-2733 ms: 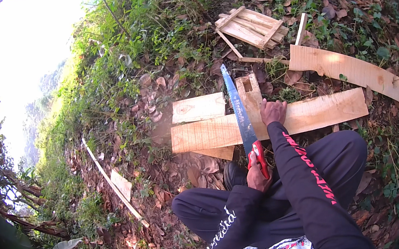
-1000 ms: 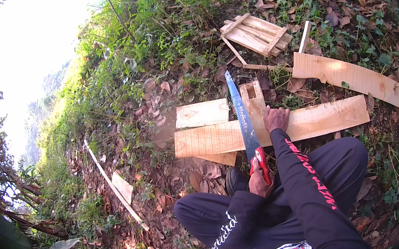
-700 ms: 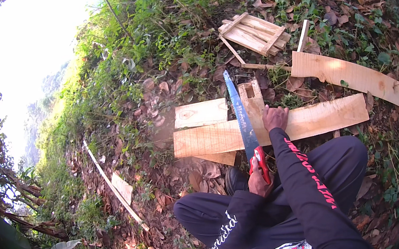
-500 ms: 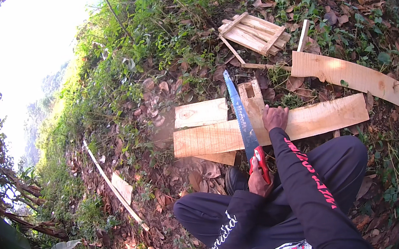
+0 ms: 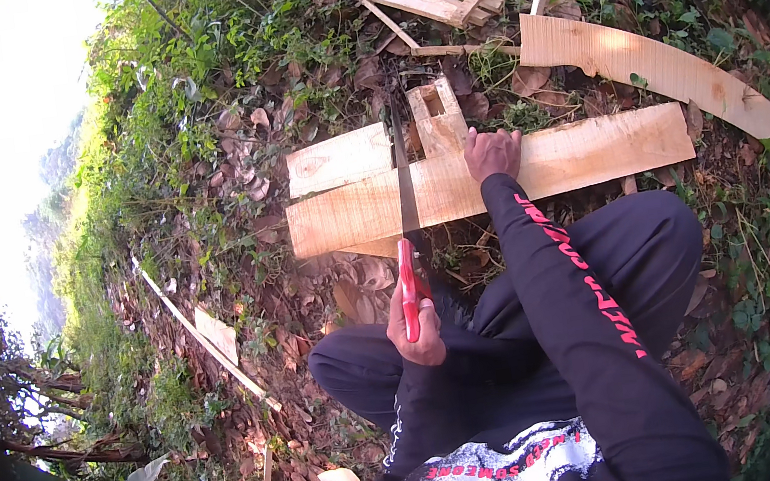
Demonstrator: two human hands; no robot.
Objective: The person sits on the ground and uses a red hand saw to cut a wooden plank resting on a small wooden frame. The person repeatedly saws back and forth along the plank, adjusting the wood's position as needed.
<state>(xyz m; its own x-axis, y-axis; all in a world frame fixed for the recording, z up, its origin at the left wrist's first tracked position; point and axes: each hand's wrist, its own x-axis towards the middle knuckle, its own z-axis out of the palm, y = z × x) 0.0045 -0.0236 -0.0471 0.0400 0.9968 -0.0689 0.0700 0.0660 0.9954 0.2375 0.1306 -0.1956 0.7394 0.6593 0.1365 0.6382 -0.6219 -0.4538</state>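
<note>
Handsaw (image 5: 403, 189): red handle in your left hand (image 5: 415, 319), grip closed around it. Your right hand (image 5: 493, 150) lies flat on the plank (image 5: 588, 155), grip open.

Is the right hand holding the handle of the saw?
No, the right hand lies flat on the long plank, and the left hand grips the red handle of the saw.

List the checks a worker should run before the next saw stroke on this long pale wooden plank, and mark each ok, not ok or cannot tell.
1. Left hand grips the red handle of the handsaw: ok.
2. Blade lies across the long pale wooden plank: ok.
3. Right hand presses the plank down, apart from the blade: ok.
4. Plank supported by wooden offcuts beneath: ok.
5. Cut line marked: cannot tell.
</note>
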